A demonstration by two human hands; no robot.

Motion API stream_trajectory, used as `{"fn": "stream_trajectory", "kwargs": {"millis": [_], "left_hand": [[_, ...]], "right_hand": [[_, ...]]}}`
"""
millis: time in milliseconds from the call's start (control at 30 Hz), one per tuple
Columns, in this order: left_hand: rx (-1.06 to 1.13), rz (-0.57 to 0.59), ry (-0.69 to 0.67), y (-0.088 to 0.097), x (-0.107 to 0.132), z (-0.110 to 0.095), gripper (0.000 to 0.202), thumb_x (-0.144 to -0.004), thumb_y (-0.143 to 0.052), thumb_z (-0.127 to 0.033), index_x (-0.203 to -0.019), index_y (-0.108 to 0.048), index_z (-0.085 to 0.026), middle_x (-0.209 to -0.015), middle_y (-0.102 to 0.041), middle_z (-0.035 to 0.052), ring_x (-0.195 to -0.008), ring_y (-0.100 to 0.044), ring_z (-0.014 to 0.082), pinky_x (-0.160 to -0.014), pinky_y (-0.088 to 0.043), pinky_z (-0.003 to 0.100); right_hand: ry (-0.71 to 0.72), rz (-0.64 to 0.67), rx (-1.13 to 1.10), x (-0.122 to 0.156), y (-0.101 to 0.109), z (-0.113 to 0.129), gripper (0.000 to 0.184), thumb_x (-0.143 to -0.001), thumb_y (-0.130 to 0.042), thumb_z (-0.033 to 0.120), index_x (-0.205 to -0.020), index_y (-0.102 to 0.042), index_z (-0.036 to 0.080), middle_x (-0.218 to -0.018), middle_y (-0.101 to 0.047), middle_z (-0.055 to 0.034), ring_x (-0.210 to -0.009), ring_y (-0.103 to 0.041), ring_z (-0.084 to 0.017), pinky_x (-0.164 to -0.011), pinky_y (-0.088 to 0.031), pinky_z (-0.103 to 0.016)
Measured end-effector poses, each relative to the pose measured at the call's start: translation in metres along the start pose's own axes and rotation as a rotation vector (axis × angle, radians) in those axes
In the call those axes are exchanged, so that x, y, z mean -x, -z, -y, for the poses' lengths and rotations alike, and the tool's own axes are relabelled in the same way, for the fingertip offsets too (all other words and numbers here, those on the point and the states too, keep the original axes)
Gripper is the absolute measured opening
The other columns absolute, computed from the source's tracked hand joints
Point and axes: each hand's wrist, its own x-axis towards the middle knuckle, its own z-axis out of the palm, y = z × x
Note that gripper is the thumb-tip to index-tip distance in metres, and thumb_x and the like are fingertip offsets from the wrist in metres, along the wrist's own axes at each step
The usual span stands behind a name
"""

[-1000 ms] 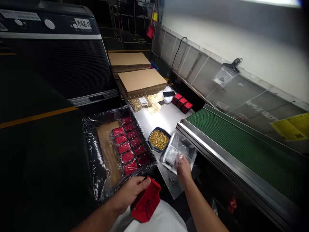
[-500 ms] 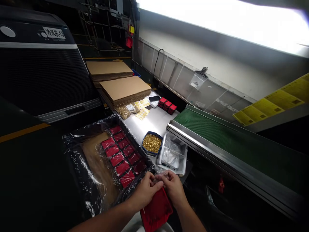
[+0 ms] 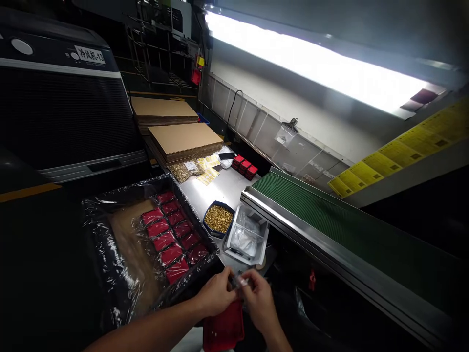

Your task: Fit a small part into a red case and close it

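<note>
Both hands meet at the bottom centre, over a red tray [image 3: 224, 328]. Between the fingertips of my left hand [image 3: 216, 294] and my right hand [image 3: 258, 297] is a small clear plastic bag [image 3: 240, 281], pinched from both sides. Its contents are too blurred to make out. Just beyond the hands stands a light grey bin [image 3: 264, 244] of clear plastic bags [image 3: 246, 237]. Beside it is a dark blue bowl [image 3: 205, 224] of small brass-coloured parts [image 3: 219, 218]. Left of my hands, a box lined with black plastic [image 3: 95, 230] holds rows of red packs [image 3: 163, 240] under clear film.
A green conveyor belt [image 3: 304, 210] runs to the right. Stacked cardboard sheets [image 3: 185, 139], a bag of brass parts [image 3: 185, 171], yellow label sheets [image 3: 208, 176], a phone [image 3: 226, 156] and red-and-black blocks [image 3: 245, 167] lie on the metal table [image 3: 198, 193]. A black air cooler [image 3: 66, 112] stands left.
The view has tilted up and shifted right, so the table things appear further left. Both hands still pinch the plastic bag, with the fingers slightly further apart.
</note>
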Motion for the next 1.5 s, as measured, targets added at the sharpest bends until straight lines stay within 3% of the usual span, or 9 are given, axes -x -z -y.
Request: {"fn": "stream_trajectory", "kwargs": {"millis": [167,300,433,633,833,967,1100,1267,1500], "left_hand": [[0.146,0.034,0.129,-0.039,0.006,0.016,0.037,-0.075,-0.066,-0.044,-0.049,-0.059,-0.018,-0.049,-0.052,0.0023,-0.053,-0.046,0.0193,-0.062,-0.033,0.033],[0.415,-0.026,0.249,-0.054,0.023,0.03,0.049,-0.074,-0.064,-0.062,-0.072,-0.07,-0.014,-0.065,-0.066,0.0062,-0.062,-0.058,0.0218,-0.066,-0.043,0.033],[0.619,-0.092,0.328,-0.067,0.049,0.041,0.04,-0.069,-0.077,-0.048,-0.089,-0.069,-0.016,-0.084,-0.073,0.0056,-0.076,-0.066,0.0208,-0.074,-0.049,0.031],[0.684,-0.117,0.499,-0.09,0.075,0.057,0.057,-0.075,-0.071,-0.062,-0.089,-0.071,-0.006,-0.08,-0.072,0.0118,-0.068,-0.066,0.0194,-0.068,-0.051,0.03],[0.709,-0.164,0.507,-0.098,0.086,0.062,0.059,-0.071,-0.074,-0.063,-0.087,-0.071,-0.006,-0.083,-0.073,0.0146,-0.071,-0.067,0.0215,-0.069,-0.053,0.03],[0.637,-0.26,0.566,-0.102,0.089,0.067,0.036,-0.08,-0.067,-0.046,-0.087,-0.065,-0.011,-0.079,-0.071,0.0116,-0.069,-0.067,0.0217,-0.066,-0.054,0.032],[0.475,-0.415,0.643,-0.102,0.085,0.067,0.012,-0.085,-0.056,-0.027,-0.086,-0.053,-0.016,-0.064,-0.06,0.0,-0.056,-0.061,0.0155,-0.055,-0.05,0.027],[0.232,-0.293,0.52,-0.081,0.074,0.042,0.019,-0.088,-0.048,-0.035,-0.083,-0.054,-0.018,-0.064,-0.06,0.0008,-0.053,-0.06,0.0195,-0.05,-0.046,0.031],[-0.126,-0.382,0.037,-0.044,0.042,0.009,0.022,-0.08,-0.063,-0.036,-0.072,-0.054,-0.018,-0.067,-0.051,-0.0038,-0.065,-0.045,0.0121,-0.062,-0.035,0.025]], "right_hand": [[0.212,0.036,0.615,0.022,0.028,-0.025,0.018,-0.08,-0.046,0.018,-0.084,-0.06,0.026,-0.088,-0.061,-0.0044,-0.077,-0.056,-0.023,-0.07,-0.035,-0.036],[0.149,-0.06,0.465,0.043,0.059,-0.076,0.005,-0.075,-0.058,0.025,-0.078,-0.054,0.025,-0.078,-0.056,-0.0028,-0.069,-0.053,-0.021,-0.066,-0.036,-0.035],[0.019,0.031,0.133,0.066,0.062,-0.107,0.024,-0.078,-0.063,0.043,-0.072,-0.051,0.023,-0.064,-0.049,0.0014,-0.06,-0.046,-0.016,-0.06,-0.035,-0.031],[-0.078,0.355,-0.176,0.071,0.076,-0.106,0.032,-0.084,-0.058,0.052,-0.087,-0.052,0.021,-0.067,-0.046,0.0047,-0.053,-0.04,-0.009,-0.048,-0.03,-0.025],[-0.019,0.644,0.024,0.089,0.101,-0.106,0.024,-0.092,-0.049,0.043,-0.085,-0.053,0.02,-0.073,-0.049,0.0045,-0.055,-0.046,-0.007,-0.051,-0.037,-0.022],[0.08,0.648,0.063,0.106,0.094,-0.097,0.025,-0.096,-0.041,0.042,-0.09,-0.054,0.021,-0.077,-0.055,0.0028,-0.062,-0.053,-0.01,-0.061,-0.044,-0.025],[0.267,0.585,0.237,0.114,0.082,-0.084,0.042,-0.088,-0.057,0.045,-0.127,-0.051,0.03,-0.09,-0.058,0.0005,-0.077,-0.054,-0.015,-0.073,-0.043,-0.03],[0.126,0.441,0.104,0.1,0.07,-0.088,0.029,-0.088,-0.056,0.048,-0.103,-0.068,0.026,-0.095,-0.057,-0.0025,-0.084,-0.054,-0.015,-0.078,-0.041,-0.031],[-0.189,0.451,-0.275,0.074,0.059,-0.082,0.046,-0.085,-0.052,0.063,-0.076,-0.053,0.018,-0.06,-0.043,0.007,-0.042,-0.038,-0.005,-0.039,-0.024,-0.021]]}}
